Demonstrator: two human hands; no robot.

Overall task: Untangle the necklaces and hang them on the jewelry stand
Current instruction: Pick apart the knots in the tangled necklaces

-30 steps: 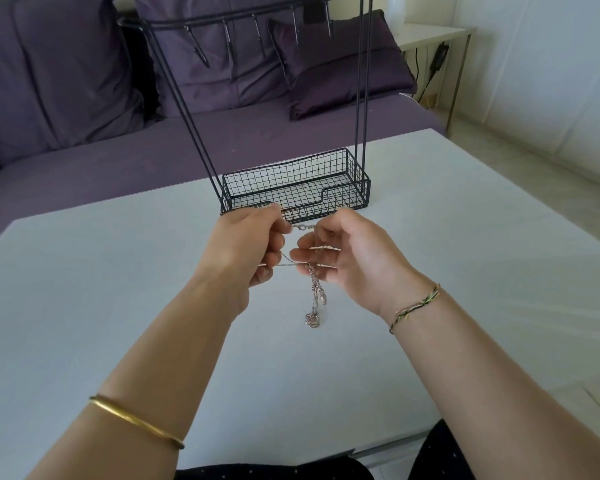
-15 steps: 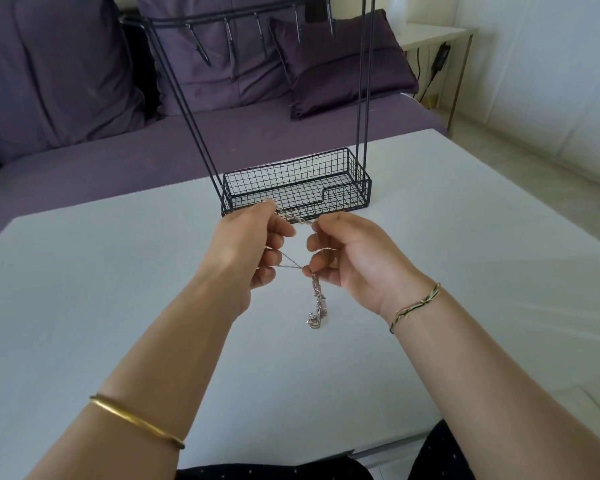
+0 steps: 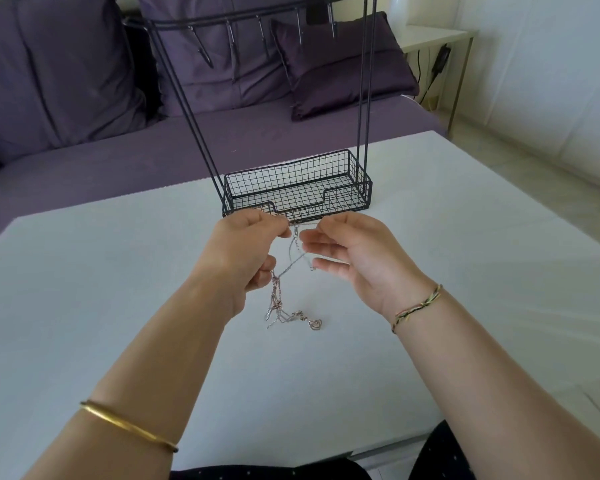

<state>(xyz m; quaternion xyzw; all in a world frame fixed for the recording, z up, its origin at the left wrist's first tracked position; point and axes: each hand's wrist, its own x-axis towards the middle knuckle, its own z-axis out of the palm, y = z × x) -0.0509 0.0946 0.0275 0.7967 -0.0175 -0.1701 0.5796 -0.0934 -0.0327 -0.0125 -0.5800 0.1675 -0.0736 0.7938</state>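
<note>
Left hand (image 3: 246,251) is pinching one tangle of necklaces (image 3: 277,299) (number unclear), its end trailing on the table (image 3: 118,271) near the single jewelry stand (image 3: 298,188); right hand (image 3: 354,258) is hovering alongside, fingers loosely straightened.

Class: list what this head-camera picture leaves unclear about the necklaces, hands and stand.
All in the head view:
necklaces: how many there are; the chains are too thin and knotted together.
right hand: whether it pinches a chain; the chain is too fine there.
left hand: fingertip grip, hidden by its own knuckles.
jewelry stand: top cut off by the upper edge.
</note>
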